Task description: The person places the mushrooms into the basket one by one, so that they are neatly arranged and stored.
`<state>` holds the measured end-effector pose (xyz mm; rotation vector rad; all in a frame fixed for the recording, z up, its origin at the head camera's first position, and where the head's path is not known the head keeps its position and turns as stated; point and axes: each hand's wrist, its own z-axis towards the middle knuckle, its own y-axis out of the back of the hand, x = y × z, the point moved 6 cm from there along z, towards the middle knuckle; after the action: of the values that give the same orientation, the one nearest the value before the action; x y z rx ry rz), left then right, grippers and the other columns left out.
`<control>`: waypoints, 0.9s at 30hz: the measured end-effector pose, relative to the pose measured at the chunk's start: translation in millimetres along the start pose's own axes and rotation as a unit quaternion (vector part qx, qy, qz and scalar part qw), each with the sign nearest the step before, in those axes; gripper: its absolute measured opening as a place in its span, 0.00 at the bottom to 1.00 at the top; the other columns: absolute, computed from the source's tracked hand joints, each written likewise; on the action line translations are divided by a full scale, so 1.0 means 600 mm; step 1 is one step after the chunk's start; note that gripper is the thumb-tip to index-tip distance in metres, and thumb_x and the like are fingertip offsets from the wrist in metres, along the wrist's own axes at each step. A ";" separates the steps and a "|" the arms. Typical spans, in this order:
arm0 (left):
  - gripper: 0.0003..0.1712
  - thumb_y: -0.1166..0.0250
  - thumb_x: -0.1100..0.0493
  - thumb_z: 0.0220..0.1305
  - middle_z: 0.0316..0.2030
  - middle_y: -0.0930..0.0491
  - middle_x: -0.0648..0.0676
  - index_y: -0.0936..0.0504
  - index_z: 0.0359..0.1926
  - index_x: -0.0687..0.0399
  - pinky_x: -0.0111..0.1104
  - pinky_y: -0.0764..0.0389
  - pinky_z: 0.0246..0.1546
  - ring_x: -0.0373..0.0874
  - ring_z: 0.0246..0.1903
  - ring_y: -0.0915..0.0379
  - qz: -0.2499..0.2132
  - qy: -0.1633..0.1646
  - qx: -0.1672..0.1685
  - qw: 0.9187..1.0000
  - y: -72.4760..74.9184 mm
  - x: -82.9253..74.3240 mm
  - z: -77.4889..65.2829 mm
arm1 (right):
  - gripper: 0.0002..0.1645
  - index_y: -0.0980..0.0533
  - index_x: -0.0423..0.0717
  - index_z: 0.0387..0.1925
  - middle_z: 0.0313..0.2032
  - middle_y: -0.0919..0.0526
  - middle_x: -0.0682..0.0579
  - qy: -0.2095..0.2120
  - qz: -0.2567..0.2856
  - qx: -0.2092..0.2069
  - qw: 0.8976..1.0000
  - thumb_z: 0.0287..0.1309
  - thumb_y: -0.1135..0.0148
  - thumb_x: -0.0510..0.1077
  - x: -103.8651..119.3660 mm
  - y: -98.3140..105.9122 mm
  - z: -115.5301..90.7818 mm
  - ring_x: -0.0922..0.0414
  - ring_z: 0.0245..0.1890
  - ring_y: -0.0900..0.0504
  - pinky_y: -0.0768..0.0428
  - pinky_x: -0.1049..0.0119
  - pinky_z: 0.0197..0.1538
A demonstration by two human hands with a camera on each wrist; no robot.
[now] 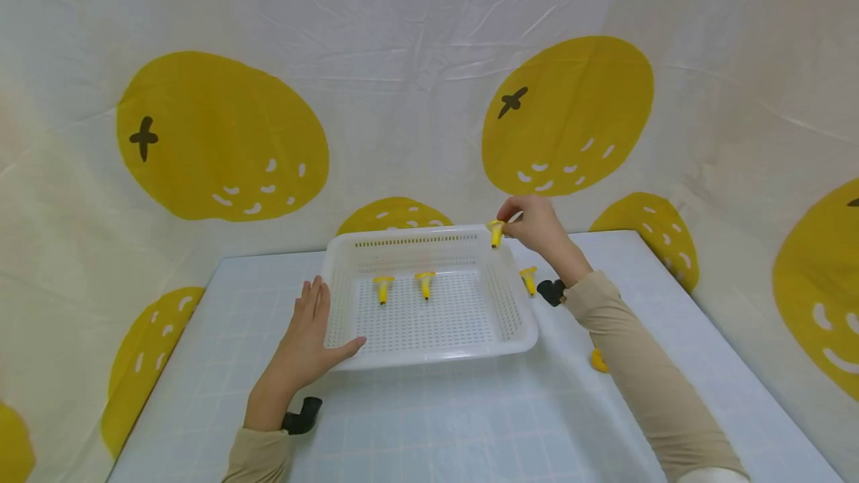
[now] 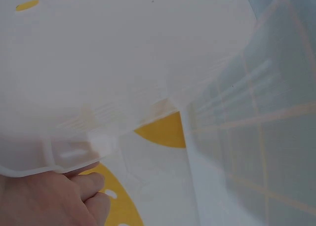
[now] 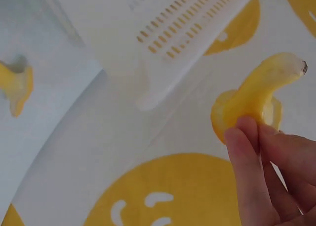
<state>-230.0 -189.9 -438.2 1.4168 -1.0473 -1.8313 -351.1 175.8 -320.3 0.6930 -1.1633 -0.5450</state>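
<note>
A white slotted plastic basket [image 1: 432, 358] stands on the table, with two small yellow toy bananas, a left one [image 1: 383, 291] and a right one [image 1: 426, 286], lying inside. At its left side my left hand [image 1: 302, 341] rests against the rim, fingers straight along the outside and thumb across the front corner. Beyond the basket's back right corner, my right hand [image 1: 537, 226] pinches another toy banana [image 3: 256, 97] between thumb and fingertips. It looks half peeled, with a dark tip. One more toy banana [image 1: 529, 281] lies outside the basket, under the right wrist.
An orange-yellow object [image 1: 600, 361] lies on the table to the right, partly hidden by the right sleeve [image 1: 644, 364]. Behind the light blue gridded table [image 1: 416, 431] hangs a pale cloth [image 1: 416, 80] printed with big yellow fruit.
</note>
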 end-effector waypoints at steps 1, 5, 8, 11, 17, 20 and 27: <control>0.70 0.33 0.33 0.58 0.77 0.71 0.67 0.65 0.75 0.72 0.58 0.63 0.72 0.62 0.75 0.79 0.000 -0.001 -0.001 1.000 0.000 0.000 0.000 | 0.08 0.18 0.34 0.37 0.37 0.15 0.39 0.005 0.003 0.002 1.000 0.54 0.37 0.28 0.001 -0.006 0.004 0.48 0.30 0.16 0.18 0.57 0.35; 0.70 0.33 0.32 0.58 0.77 0.71 0.66 0.65 0.75 0.72 0.58 0.63 0.72 0.63 0.75 0.78 -0.002 -0.004 -0.002 1.000 0.000 0.000 0.000 | 0.09 0.17 0.34 0.36 0.34 0.15 0.40 0.029 0.009 0.009 1.000 0.50 0.38 0.27 0.005 -0.029 0.017 0.48 0.27 0.17 0.19 0.59 0.34; 0.70 0.33 0.32 0.58 0.77 0.72 0.66 0.65 0.75 0.73 0.58 0.63 0.72 0.63 0.75 0.78 -0.003 -0.006 -0.002 1.000 -0.001 0.000 0.000 | 0.10 0.16 0.34 0.34 0.33 0.15 0.40 0.040 0.000 0.019 0.999 0.48 0.37 0.26 0.011 -0.049 0.024 0.48 0.26 0.18 0.19 0.59 0.34; 0.69 0.33 0.33 0.58 0.77 0.71 0.66 0.64 0.75 0.73 0.58 0.63 0.72 0.64 0.75 0.78 -0.002 -0.010 -0.005 1.000 -0.001 -0.001 -0.001 | 0.10 0.16 0.35 0.34 0.33 0.15 0.42 0.035 -0.012 0.034 0.999 0.49 0.37 0.26 0.012 -0.071 0.029 0.49 0.28 0.18 0.19 0.59 0.34; 0.69 0.33 0.33 0.58 0.77 0.71 0.65 0.64 0.75 0.73 0.57 0.64 0.73 0.63 0.75 0.78 0.001 -0.009 -0.004 1.000 -0.002 0.000 0.000 | 0.10 0.16 0.37 0.33 0.34 0.15 0.44 0.009 -0.026 0.060 0.998 0.50 0.38 0.26 0.002 -0.114 0.037 0.49 0.33 0.20 0.20 0.59 0.37; 0.70 0.33 0.33 0.58 0.77 0.72 0.65 0.65 0.75 0.72 0.56 0.64 0.73 0.63 0.75 0.78 0.001 -0.006 -0.002 1.000 -0.002 0.002 0.000 | 0.11 0.16 0.37 0.33 0.33 0.15 0.45 0.004 -0.030 0.067 0.997 0.50 0.38 0.25 -0.004 -0.134 0.041 0.48 0.36 0.22 0.21 0.60 0.39; 0.70 0.33 0.33 0.58 0.77 0.71 0.66 0.65 0.75 0.72 0.56 0.64 0.73 0.62 0.75 0.79 -0.005 -0.005 -0.002 1.000 -0.001 0.003 -0.001 | 0.14 0.16 0.38 0.32 0.30 0.16 0.48 -0.040 -0.023 0.095 0.994 0.47 0.41 0.24 -0.030 -0.173 0.041 0.50 0.33 0.22 0.23 0.65 0.32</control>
<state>-229.7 -190.9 -439.8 1.4148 -1.0424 -1.8476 -383.7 113.2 -402.4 0.8702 -1.2872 -0.5088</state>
